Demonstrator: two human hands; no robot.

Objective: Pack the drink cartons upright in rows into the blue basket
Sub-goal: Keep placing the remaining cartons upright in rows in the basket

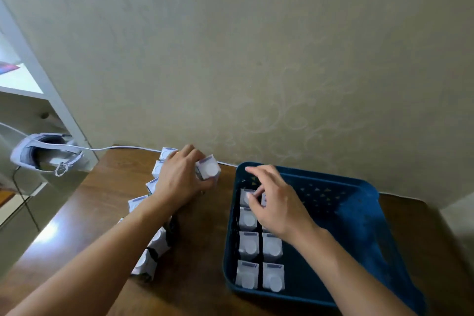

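Blue basket (359, 213) sits on the right of the wooden table (107, 187), two rows of upright drink cartons (248, 246) along its left wall, loads more loose on the table to its left. I'd set each new one tight against the last so the rows stay square. Right hand (277, 202) is over the far end, fingertips pinching a carton top there; left hand (179, 177) grips the tilted carton (208, 170) just outside the basket.
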